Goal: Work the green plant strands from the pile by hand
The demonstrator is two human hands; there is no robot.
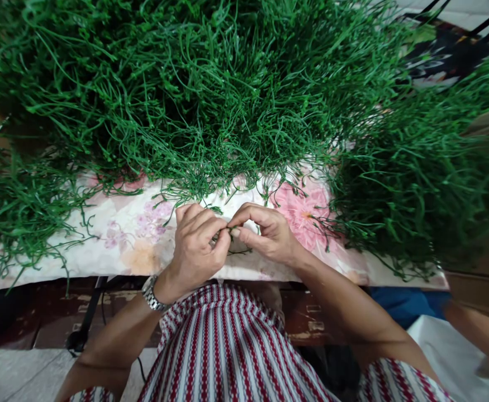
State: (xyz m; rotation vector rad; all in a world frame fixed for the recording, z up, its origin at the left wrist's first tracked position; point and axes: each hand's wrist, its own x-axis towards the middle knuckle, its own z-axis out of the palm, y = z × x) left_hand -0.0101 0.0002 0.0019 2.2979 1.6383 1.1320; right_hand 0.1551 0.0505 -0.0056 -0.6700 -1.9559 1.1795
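Note:
My left hand [198,243], with a metal-band watch [154,294] on its wrist, is closed with thumb and fingers pinched together. My right hand [271,231] meets it fingertip to fingertip, its thumb and index finger also pinching. Between the fingertips a thin green plant stem [232,229] shows; it looks artificial, and most of it is hidden by the fingers. Just beyond my hands, loose green stems [202,190] with small knobby tips lie on a flowered tablecloth [143,254].
A large heap of curly green stems [194,95] fills the far side of the table. Smaller piles lie at the left [18,212] and right [407,195]. At the lower right, part of another person's arm [479,324] shows. The table's near edge runs close to my body.

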